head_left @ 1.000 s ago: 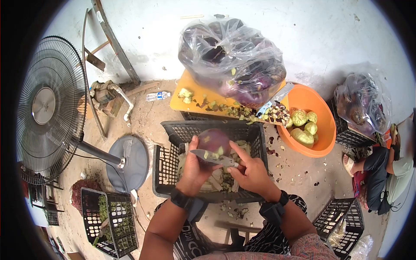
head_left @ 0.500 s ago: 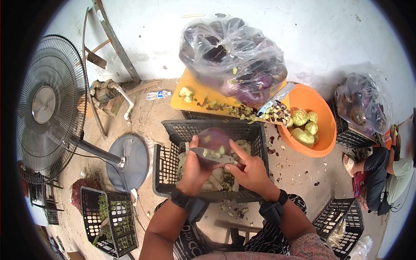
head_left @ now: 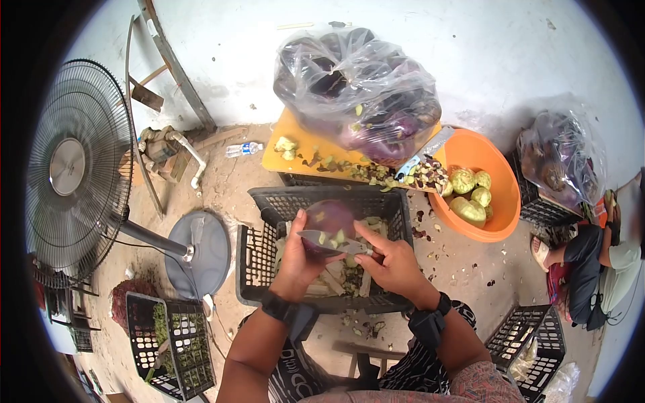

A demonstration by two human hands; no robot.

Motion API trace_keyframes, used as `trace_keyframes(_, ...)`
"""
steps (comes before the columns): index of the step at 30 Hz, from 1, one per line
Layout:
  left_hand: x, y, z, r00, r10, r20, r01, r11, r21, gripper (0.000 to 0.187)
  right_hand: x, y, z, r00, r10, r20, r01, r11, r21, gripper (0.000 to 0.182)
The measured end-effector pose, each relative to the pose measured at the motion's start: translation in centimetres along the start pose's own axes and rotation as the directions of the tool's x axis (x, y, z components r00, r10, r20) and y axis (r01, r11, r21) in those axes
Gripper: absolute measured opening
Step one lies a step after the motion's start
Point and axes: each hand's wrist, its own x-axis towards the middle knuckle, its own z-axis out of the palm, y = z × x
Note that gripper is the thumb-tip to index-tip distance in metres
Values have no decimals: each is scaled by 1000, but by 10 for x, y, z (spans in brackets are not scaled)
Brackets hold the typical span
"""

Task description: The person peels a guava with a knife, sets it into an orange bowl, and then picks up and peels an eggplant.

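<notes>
Over a black crate (head_left: pixel 322 305) I hold a round purple vegetable (head_left: pixel 330 216). My left hand (head_left: pixel 295 258) is wrapped round its left side. A knife (head_left: pixel 329 240) lies across the near side of the vegetable, with pale cut bits on its blade. My right hand (head_left: pixel 393 265) grips the knife's handle end, its fingers near the vegetable's right side. Pale strips and scraps (head_left: pixel 322 289) lie in the crate below. Behind it, a yellow board (head_left: pixel 282 161) carries peelings and a clear bag of purple vegetables (head_left: pixel 356 94).
An orange basin (head_left: pixel 497 234) with several peeled vegetables stands right of the board, near a blue-handled knife (head_left: pixel 408 166). A fan (head_left: pixel 74 168) stands at left. Other crates (head_left: pixel 178 356) flank me. Another person (head_left: pixel 591 269) sits at far right, near a bagged pile (head_left: pixel 561 161).
The knife blade has shifted slightly against the vegetable, and my right hand has moved a little to the right. The whole view has shifted slightly.
</notes>
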Motion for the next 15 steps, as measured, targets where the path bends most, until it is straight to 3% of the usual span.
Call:
trace_keyframes(9,0,-10,7,998,9,56,-7,999,-36,61,0,2,12,994,-74,-86,82,992,94,69)
trace_keyframes(15,-3,-7,9,1000,3,5,-3,999,-36,61,1,-4,8,995,-85,-46,87,995,43,69)
